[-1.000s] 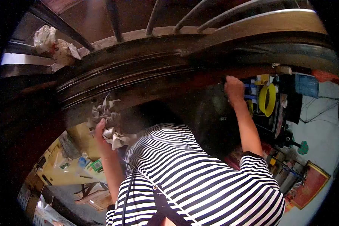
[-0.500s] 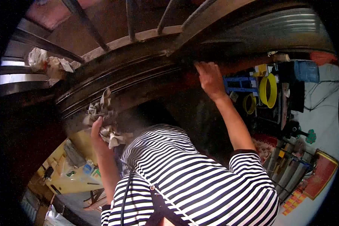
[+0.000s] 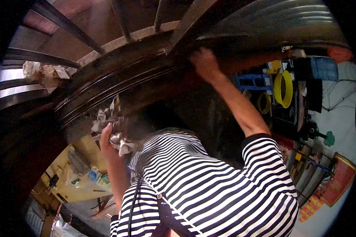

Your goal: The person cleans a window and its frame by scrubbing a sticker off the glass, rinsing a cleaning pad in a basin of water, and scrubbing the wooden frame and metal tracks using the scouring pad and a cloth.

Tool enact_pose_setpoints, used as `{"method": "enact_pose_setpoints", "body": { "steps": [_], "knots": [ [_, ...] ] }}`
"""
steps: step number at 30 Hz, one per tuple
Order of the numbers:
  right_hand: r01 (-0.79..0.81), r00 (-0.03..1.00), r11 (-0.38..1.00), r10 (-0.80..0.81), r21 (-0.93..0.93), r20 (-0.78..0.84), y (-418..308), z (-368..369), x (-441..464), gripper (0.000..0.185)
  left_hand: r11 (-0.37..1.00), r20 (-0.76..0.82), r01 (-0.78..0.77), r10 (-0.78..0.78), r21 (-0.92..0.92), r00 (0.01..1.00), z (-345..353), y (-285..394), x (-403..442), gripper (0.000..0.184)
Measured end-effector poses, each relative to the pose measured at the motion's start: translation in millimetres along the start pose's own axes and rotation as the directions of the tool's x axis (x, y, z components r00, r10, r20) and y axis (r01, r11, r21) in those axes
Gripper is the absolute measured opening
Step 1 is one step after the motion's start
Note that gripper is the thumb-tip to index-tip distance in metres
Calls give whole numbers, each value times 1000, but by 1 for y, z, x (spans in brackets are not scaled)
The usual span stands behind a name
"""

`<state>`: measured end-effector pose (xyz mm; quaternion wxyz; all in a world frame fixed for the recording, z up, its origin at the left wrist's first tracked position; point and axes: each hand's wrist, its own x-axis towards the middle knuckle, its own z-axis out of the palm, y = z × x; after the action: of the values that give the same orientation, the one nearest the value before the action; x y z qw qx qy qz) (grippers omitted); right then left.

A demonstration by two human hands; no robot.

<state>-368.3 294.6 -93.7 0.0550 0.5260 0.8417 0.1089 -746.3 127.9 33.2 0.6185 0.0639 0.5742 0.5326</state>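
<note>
My left hand (image 3: 108, 136) is closed around a crumpled grey-white rag (image 3: 122, 143), with folds sticking out above and beside the thumb. It is held in front of the striped shirt, near the lower end of a dark grooved wooden rail (image 3: 118, 85). Motion blurs my right hand (image 3: 205, 63), raised at the dark wooden frame close to where a thick bar joins the rail. Its fingertips fade into the shadow, so whether they hold anything is hidden.
Wooden bars (image 3: 120, 23) fan out above the rail, with a plastic bag (image 3: 32, 71) wedged among them at left. To the right are a yellow round basin (image 3: 281, 89), a blue rack (image 3: 252, 82) and a red framed panel (image 3: 338, 179). A yellowish table (image 3: 77, 189) stands lower left.
My right hand has shifted left and up along the wooden frame. My left hand keeps the rag and has moved slightly right and down. The view has tilted a little.
</note>
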Motion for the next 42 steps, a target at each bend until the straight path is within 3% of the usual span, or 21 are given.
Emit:
{"method": "enact_pose_setpoints", "body": {
  "steps": [3,5,7,10,13,14,16,18,22,25,27,28,31,32,34,35,36,37,40,42],
  "knots": [
    [-115,988,980,131,-163,88,46,-12,-14,31,994,-14,58,-60,-90,998,0,3,4,22],
    [-61,998,990,60,131,12,20,3,-9,32,990,-38,83,-88,-116,995,-11,-5,10,22],
    [-38,992,866,95,498,-89,-66,-27,11,32,995,-91,66,-73,-80,993,-21,-11,17,22],
    [49,990,873,21,485,-138,-42,-39,2,31,993,-50,58,-63,-104,997,-22,-10,17,22],
    [-179,967,958,213,225,-138,17,-13,-7,29,992,13,71,-70,-100,997,-26,-6,11,22],
    [-188,982,974,183,126,45,9,-10,-6,28,992,32,71,-68,-106,997,-25,-7,11,22],
    [-80,991,940,111,331,-73,-63,-35,7,25,974,0,-209,210,83,978,-18,-13,1,22],
    [-5,988,897,73,442,-138,-86,-57,13,24,939,9,-319,320,132,947,-15,-13,-4,23],
    [-1,998,876,30,482,-52,-76,-110,13,23,991,-38,-131,132,35,991,-7,6,-12,25],
    [-47,999,890,32,454,40,-69,-153,2,27,991,-87,-125,129,50,988,-26,-3,5,28],
    [-67,998,866,68,496,18,-71,-168,2,28,983,-161,70,-97,-169,982,-29,5,11,29],
    [30,991,879,37,475,-131,-75,-164,7,23,986,-37,22,-28,-166,999,-38,0,15,29],
    [183,923,973,-121,139,-365,-89,-126,31,24,994,19,-60,62,-86,998,-44,0,14,29],
    [114,971,992,-101,49,-216,-93,-93,34,23,993,35,-101,103,-60,994,-52,-3,15,28],
    [51,991,996,-41,75,-129,-94,-77,36,28,979,56,-202,204,-33,977,-65,-11,16,28],
    [29,997,996,-22,84,-79,-92,-71,41,31,986,24,-147,149,-81,988,-69,-10,18,28],
    [63,990,998,-58,30,-130,-89,-63,48,23,987,-7,-94,94,-132,996,-69,-6,18,29],
    [83,981,996,-85,-19,-172,-84,-58,51,14,971,-147,79,-114,-226,983,-49,14,16,29],
    [96,990,984,-79,150,-117,-70,-55,65,12,981,-180,29,-64,-192,981,-47,9,14,30],
    [112,992,965,-92,237,-90,-72,-58,74,14,940,-188,34,-103,-339,977,-50,-1,18,30]
  ]
}}
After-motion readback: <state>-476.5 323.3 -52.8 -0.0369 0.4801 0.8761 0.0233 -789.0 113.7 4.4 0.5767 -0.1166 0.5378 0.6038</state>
